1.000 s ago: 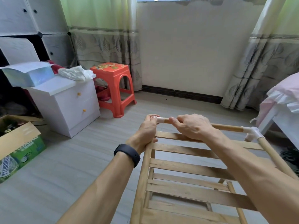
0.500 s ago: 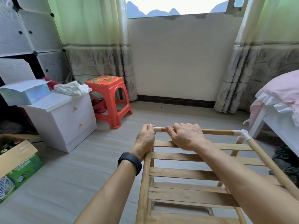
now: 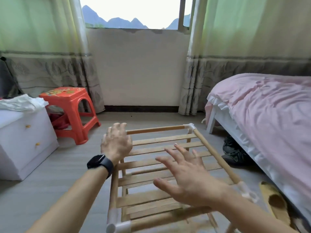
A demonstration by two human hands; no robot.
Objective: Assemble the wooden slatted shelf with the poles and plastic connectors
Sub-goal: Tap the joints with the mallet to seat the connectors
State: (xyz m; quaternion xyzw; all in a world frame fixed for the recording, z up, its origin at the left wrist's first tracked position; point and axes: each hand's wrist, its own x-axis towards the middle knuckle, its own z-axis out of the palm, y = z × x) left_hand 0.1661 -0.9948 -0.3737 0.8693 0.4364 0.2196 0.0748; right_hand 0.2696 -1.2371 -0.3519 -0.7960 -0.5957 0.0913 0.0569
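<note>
1. Wood makes up the shelf (image 3: 165,140), which stands on the floor (image 3: 50,190) about midway between its left and right edges and well short of its far edge under the window, with the bed (image 3: 269,115) just to its right.
2. The left hand (image 3: 116,142) sits on the shelf's far-left corner, its fingers (image 3: 118,127) curled down over that corner and gripping it.
3. The right hand (image 3: 191,179) holds nothing. Its fingers (image 3: 166,162) are straight and spread wide above the slats. I cannot tell whether they touch the wood.
4. The far pole (image 3: 156,129) lies left to right. Its left end goes under the left hand and its right end enters the far-right connector (image 3: 191,127).
5. The right pole (image 3: 215,155) runs from that connector back toward the person.
6. Key relation: the joint most likely in hand lies under the left hand. The right hand is well back from it, nearer the right pole. I judge that any seating push falls to the left hand.
7. Hidden: the far-left connector, covered by the left hand, so how well it is seated cannot be checked.
8. The near-left connector (image 3: 116,221) is cut partly by the frame edge, and the near-right corner is blurred behind the right wrist.
9. The legs below the slats are mostly out of sight.
</note>
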